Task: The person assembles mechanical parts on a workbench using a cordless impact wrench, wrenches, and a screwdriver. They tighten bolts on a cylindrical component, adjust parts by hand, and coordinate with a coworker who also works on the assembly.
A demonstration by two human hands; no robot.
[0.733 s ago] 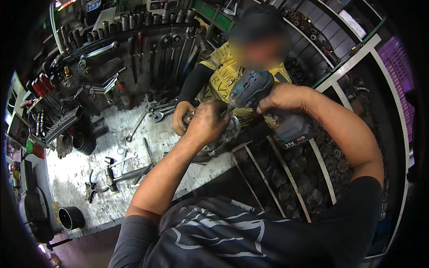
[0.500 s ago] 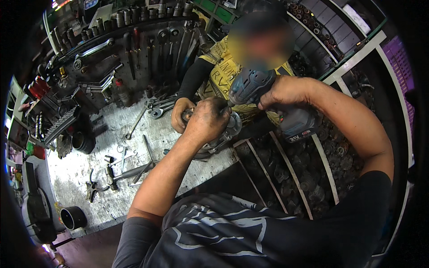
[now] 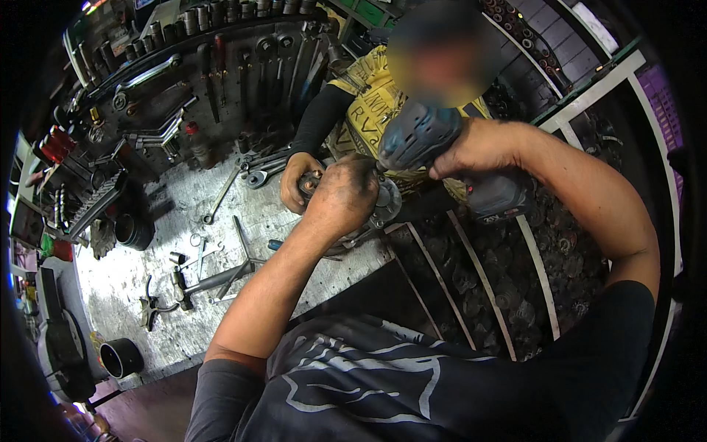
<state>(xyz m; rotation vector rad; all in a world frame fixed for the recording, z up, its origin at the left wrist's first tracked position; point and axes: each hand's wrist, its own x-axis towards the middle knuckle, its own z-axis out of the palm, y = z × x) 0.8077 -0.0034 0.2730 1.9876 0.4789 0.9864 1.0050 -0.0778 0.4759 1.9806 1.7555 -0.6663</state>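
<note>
My right hand (image 3: 471, 149) grips a teal and black cordless power driver (image 3: 418, 138), its battery hanging below the fist. The driver's nose points down and left toward a round metal part (image 3: 389, 200) at the bench's far right corner. My left hand (image 3: 343, 193) is closed over that part, fingers bent over its top and partly hidden. Directly left of it, a co-worker's hand (image 3: 297, 183) holds the same assembly, where copper-coloured studs show. Whether the driver's tip touches the part, I cannot tell.
On the metal-topped bench (image 3: 177, 346) lie a hammer (image 3: 213, 282), pliers (image 3: 153, 306), several wrenches and a black cup-shaped ring (image 3: 121, 359). Tools and sockets hang on the dark rack (image 3: 228, 96) behind. A co-worker in a yellow shirt (image 3: 368, 110) stands opposite. Right of the bench, barred bins (image 3: 486, 280) hold metal parts.
The driver has tilted, with its battery end swinging slightly up and right. My left hand stays over the metal part, and the co-worker's hand still holds the assembly.
</note>
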